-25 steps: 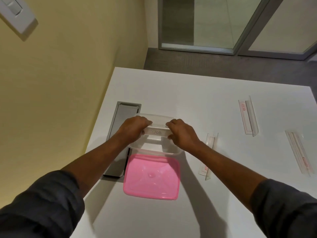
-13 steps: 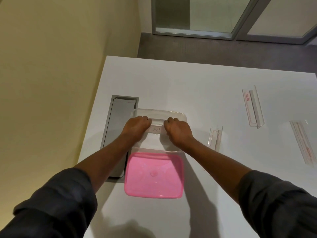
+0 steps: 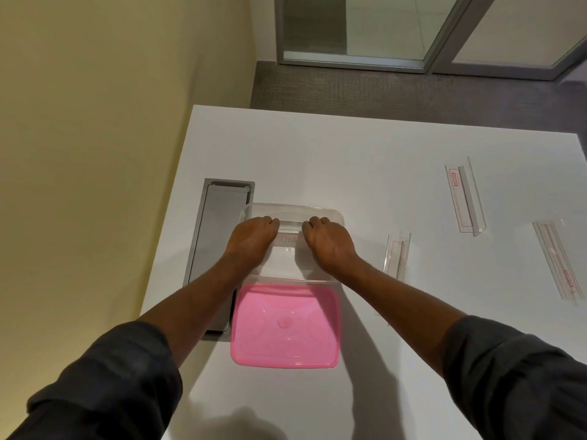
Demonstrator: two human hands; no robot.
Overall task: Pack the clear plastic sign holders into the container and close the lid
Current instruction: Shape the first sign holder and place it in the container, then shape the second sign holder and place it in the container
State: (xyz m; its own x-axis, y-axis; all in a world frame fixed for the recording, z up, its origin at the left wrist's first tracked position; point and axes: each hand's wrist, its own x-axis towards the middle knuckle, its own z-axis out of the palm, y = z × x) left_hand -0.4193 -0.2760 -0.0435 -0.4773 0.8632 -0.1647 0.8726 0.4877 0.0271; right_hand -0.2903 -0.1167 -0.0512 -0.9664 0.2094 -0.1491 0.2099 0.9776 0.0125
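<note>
Both hands are curled inside the clear container (image 3: 293,217): the left hand (image 3: 252,238) and right hand (image 3: 328,241) each grip an end of a clear sign holder (image 3: 287,240) held across it. Just nearer on the white table (image 3: 365,154) lies the pink lid (image 3: 286,325). Three more sign holders lie to the right: near (image 3: 397,254), farther (image 3: 465,196), outermost (image 3: 559,260).

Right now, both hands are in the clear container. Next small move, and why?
Probably let go of the clear plastic sign holder that the left hand and right hand hold inside the clear rectangular plastic container, then reach right for the nearest sign holder. Three holders still lie on the white table, and the pink plastic lid is off.
</note>
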